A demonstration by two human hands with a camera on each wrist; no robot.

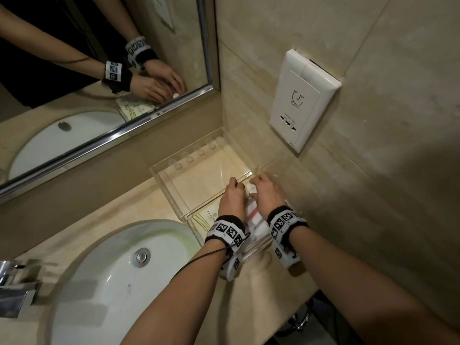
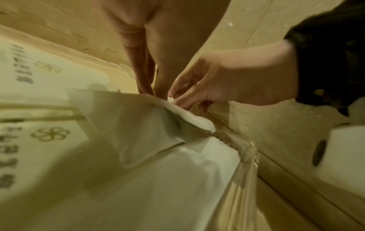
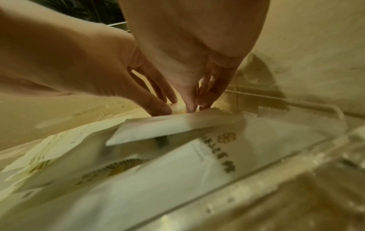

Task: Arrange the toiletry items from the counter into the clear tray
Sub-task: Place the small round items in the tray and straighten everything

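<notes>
A clear acrylic tray (image 1: 164, 188) sits in the counter's corner, its far compartment bare. The near compartment holds several white toiletry packets (image 1: 254, 218), one with gold lines (image 1: 206, 219). Both hands reach into that compartment's far end. My left hand (image 1: 236, 184) and right hand (image 1: 256, 182) pinch the top edge of one white packet (image 1: 251, 189) lying over the others. The right wrist view shows my right hand (image 3: 195, 106) and left hand (image 3: 168, 107) on this tilted packet (image 3: 168, 127). In the left wrist view my left hand (image 2: 150, 92) meets the right hand (image 2: 177, 97) at the packet (image 2: 158, 125).
A white oval sink (image 1: 119, 277) lies left of the tray, with a chrome faucet (image 1: 17, 287) at the far left. A mirror (image 1: 99, 70) runs along the back wall. A white socket panel (image 1: 301, 100) hangs on the right wall, close to the tray.
</notes>
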